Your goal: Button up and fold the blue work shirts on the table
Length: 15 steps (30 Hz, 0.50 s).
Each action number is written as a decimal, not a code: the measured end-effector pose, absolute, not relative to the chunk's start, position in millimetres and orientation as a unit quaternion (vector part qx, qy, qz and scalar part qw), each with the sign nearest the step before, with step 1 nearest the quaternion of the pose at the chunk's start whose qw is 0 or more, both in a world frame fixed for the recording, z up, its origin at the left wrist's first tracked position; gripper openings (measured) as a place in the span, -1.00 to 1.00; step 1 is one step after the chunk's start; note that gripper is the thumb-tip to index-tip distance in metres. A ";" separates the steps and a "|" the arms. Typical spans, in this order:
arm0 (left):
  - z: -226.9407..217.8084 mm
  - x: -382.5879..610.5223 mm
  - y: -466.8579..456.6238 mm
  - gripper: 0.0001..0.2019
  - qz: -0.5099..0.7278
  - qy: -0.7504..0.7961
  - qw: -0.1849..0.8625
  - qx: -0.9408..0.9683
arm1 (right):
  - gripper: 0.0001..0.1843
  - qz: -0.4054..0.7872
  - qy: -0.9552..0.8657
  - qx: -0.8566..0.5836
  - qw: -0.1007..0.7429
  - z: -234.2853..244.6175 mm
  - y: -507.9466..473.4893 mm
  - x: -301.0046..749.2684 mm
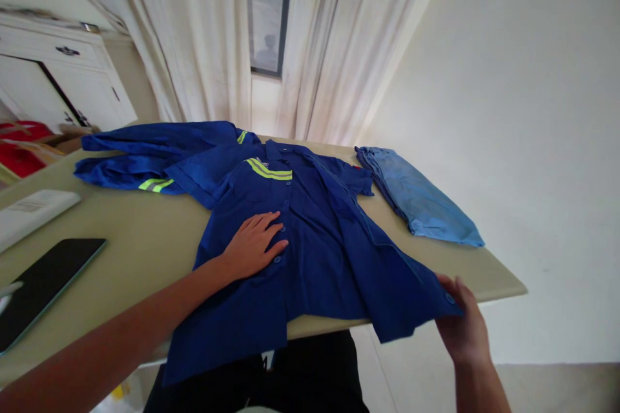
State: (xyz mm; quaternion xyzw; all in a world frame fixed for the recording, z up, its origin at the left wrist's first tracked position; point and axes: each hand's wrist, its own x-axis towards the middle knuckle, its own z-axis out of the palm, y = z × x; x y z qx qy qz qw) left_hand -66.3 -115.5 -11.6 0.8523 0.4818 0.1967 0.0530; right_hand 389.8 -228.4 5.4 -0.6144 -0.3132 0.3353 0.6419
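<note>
The blue shirt [314, 251] lies collar [275, 150] outward, the right hand [462, 322] pinching its open flap [387, 271], the left hand [252, 246] spread flat by the buttons [278, 259].

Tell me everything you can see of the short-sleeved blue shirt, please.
The shirt is dark blue, seemingly thin cloth, with a collar, front buttons and a yellow and grey chest band. It lies open on the table, collar at the far end, hem past the near edge. The left hand rests on one front panel; the right hand holds the other's bottom corner out sideways.
</note>
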 end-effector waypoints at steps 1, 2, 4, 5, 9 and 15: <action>-9.3 -64.9 -116.8 -0.41 0.199 0.472 0.063 0.857 | -0.39 0.340 -0.318 -0.613 0.639 7.3 -231.4 388.5; -6.5 -63.6 -118.0 -0.39 0.197 0.465 0.069 0.860 | -0.35 0.343 -0.337 -0.618 0.622 9.6 -234.0 386.2; 1.6 -62.1 -120.6 -0.39 0.191 0.457 0.072 0.866 | -0.33 0.328 -0.400 -0.644 0.564 14.9 -238.7 379.5; 7.2 -62.6 -122.8 -0.42 0.192 0.458 0.069 0.865 | -0.30 0.314 -0.430 -0.658 0.532 17.5 -240.9 375.7; 31.9 -80.5 -151.8 -0.54 0.206 0.470 0.086 0.854 | -0.07 0.265 -0.487 -0.678 0.483 19.2 -251.9 366.6; 1.1 -145.1 -243.1 0.04 0.093 0.451 0.084 0.884 | 0.16 0.151 -0.632 -0.663 0.372 -15.6 -267.2 375.8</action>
